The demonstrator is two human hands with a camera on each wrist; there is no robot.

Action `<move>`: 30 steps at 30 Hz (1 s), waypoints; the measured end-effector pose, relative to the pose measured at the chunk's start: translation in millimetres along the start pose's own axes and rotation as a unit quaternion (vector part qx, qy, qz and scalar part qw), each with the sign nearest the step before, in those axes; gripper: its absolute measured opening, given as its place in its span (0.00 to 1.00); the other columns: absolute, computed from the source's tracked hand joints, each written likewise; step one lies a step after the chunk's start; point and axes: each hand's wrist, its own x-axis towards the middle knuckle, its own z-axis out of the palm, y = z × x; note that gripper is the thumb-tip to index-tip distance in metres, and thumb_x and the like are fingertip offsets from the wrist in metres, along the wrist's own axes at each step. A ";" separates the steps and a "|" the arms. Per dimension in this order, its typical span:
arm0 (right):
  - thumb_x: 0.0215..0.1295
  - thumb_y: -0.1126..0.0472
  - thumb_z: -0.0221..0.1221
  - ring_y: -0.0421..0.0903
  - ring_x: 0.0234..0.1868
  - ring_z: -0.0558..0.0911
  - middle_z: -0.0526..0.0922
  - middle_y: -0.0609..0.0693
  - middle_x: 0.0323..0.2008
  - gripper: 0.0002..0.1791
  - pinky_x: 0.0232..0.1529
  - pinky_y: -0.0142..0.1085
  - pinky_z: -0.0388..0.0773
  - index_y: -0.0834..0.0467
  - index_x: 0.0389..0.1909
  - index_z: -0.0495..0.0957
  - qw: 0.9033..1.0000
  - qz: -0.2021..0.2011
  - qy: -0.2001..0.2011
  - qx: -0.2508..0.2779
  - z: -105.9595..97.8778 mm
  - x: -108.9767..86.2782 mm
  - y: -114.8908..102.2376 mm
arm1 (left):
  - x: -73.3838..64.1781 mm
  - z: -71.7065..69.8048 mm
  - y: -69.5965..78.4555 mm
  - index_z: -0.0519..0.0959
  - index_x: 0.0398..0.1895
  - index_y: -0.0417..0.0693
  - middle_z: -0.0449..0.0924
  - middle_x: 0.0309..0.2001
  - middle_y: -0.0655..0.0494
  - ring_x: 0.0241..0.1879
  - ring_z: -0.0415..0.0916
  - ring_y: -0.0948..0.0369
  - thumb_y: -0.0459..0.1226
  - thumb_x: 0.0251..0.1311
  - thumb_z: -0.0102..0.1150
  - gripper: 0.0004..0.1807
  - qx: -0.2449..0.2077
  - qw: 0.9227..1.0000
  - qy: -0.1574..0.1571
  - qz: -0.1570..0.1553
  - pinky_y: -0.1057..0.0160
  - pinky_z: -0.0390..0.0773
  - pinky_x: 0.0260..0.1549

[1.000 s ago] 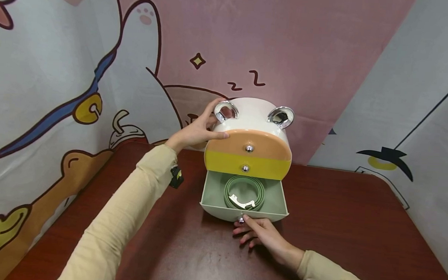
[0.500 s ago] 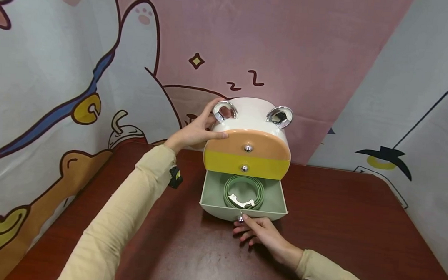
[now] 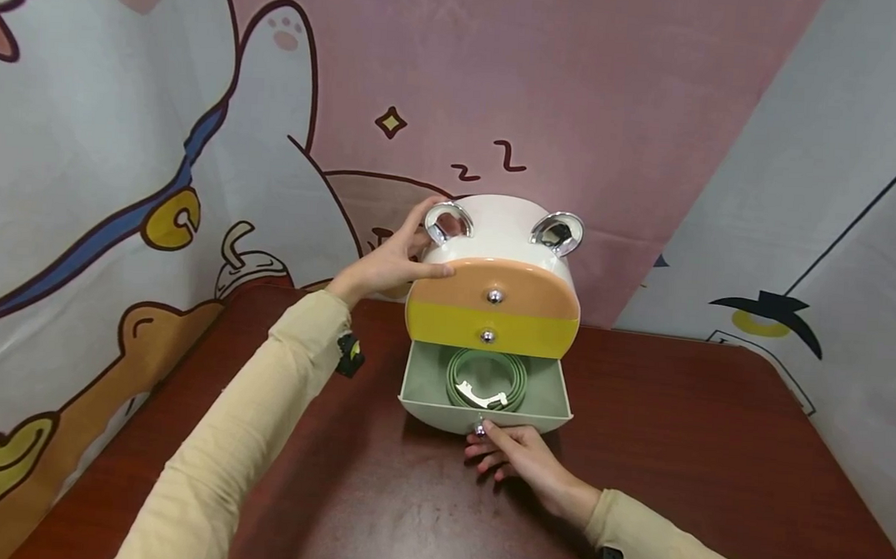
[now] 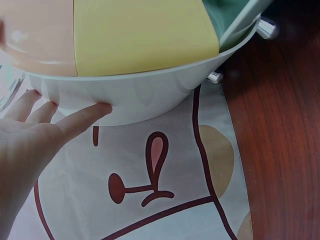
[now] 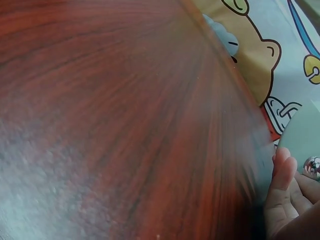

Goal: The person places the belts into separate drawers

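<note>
A small drawer cabinet [image 3: 506, 219] has a white shell, two shiny ears, and orange and yellow drawer fronts. Its pale green bottom drawer [image 3: 427, 414] is pulled out, with a coiled green belt [image 3: 522, 387] and its silver buckle inside. My left hand [image 3: 384, 264] rests against the cabinet's upper left side, thumb on the front edge; in the left wrist view its fingers [image 4: 82, 120] lie nearly straight along the white shell. Down at the drawer front, my right hand [image 3: 526, 462] pinches the silver knob [image 3: 480, 430] between thumb and fingers.
The cabinet stands on a reddish-brown wooden table [image 3: 710, 458]. Behind and beside the table hangs a cartoon-printed cloth [image 3: 614, 95]. Two more knobs show on the orange drawer [image 3: 455, 288] and the yellow drawer [image 3: 446, 325].
The green drawer has slid slightly inward, with the belt and my right hand moving along. My left hand stays where it was on the cabinet.
</note>
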 end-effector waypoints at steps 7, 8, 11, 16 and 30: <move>0.75 0.49 0.49 0.43 0.32 0.82 0.85 0.60 0.40 0.30 0.28 0.33 0.76 0.77 0.51 0.75 1.000 -0.002 0.004 0.009 -1.5 7.4 -3.9 | 0.0 0.4 0.3 0.39 0.75 0.70 0.68 0.64 0.48 0.62 0.66 0.55 0.33 0.58 0.67 0.54 0.002 1.000 0.003 0.001 0.51 0.68 0.57; 0.75 0.49 0.49 0.42 0.32 0.82 0.85 0.60 0.40 0.30 0.28 0.33 0.76 0.77 0.51 0.75 1.000 -0.002 0.006 0.010 -1.9 8.3 -4.3 | 0.1 0.5 0.0 0.39 0.75 0.69 0.68 0.64 0.48 0.62 0.66 0.55 0.33 0.58 0.67 0.54 0.002 1.000 0.004 0.002 0.51 0.68 0.57; 0.75 0.49 0.49 0.42 0.32 0.83 0.85 0.60 0.40 0.30 0.28 0.33 0.76 0.76 0.52 0.75 1.000 0.001 0.010 0.009 -4.4 10.8 -4.8 | 0.1 0.6 -0.5 0.38 0.75 0.67 0.67 0.65 0.47 0.63 0.65 0.56 0.32 0.58 0.67 0.54 0.005 1.000 0.004 0.004 0.52 0.67 0.58; 0.75 0.49 0.49 0.42 0.33 0.83 0.85 0.59 0.40 0.30 0.30 0.33 0.76 0.76 0.52 0.75 1.000 0.003 0.016 0.009 -10.0 14.5 -7.7 | -0.2 1.0 0.1 0.38 0.75 0.67 0.67 0.65 0.47 0.64 0.63 0.55 0.33 0.58 0.67 0.55 0.009 1.000 0.004 0.002 0.51 0.66 0.58; 0.75 0.48 0.49 0.41 0.33 0.83 0.85 0.57 0.40 0.31 0.32 0.34 0.76 0.77 0.52 0.74 1.000 0.002 0.015 0.002 -13.7 30.7 -7.5 | -0.4 -0.2 -1.0 0.37 0.76 0.68 0.66 0.66 0.47 0.64 0.64 0.53 0.32 0.58 0.67 0.55 0.000 1.000 0.001 0.002 0.51 0.67 0.58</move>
